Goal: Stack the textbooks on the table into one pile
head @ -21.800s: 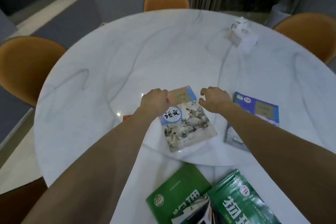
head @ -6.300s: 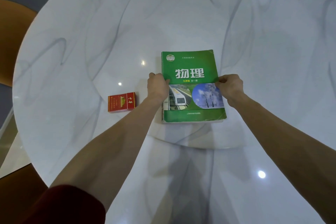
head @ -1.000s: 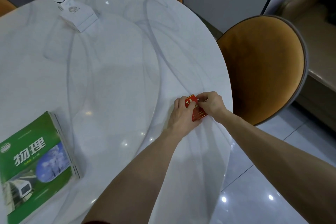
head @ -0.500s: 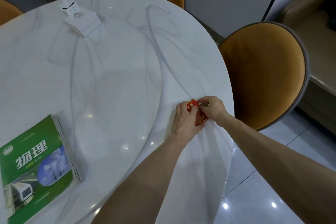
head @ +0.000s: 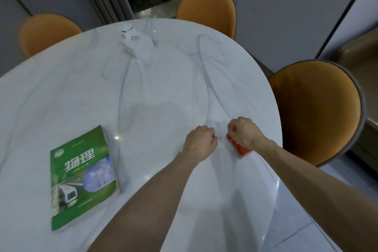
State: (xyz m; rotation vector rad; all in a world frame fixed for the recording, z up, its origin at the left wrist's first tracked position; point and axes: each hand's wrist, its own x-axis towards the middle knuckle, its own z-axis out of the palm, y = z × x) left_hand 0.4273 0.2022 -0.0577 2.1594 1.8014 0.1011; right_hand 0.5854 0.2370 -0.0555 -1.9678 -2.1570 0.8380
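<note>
Both of my hands sit over the right side of the white marble table (head: 163, 92), close together but not touching. My left hand (head: 199, 142) is curled into a loose fist with nothing in it, knuckles up, hovering just above the tabletop. My right hand (head: 243, 132) is just to its right, fingers bent inward over the near end of a small red pack (head: 239, 146) that lies flat near the table's edge; I cannot tell whether the fingers actually pinch the pack or only rest above it.

Well to the left of my left hand lies the pile of textbooks (head: 81, 176), its top cover green with white characters and a train photo. Page edges of more than one book show along its right side, and the pile looks roughly squared.

Farther out, beyond both hands and toward the far rim, a white carton (head: 138, 45) stands alone. Orange chairs ring the table: one close by on the right of my right hand (head: 315, 110), one at the far edge (head: 206, 8), and one at far left (head: 47, 30).
</note>
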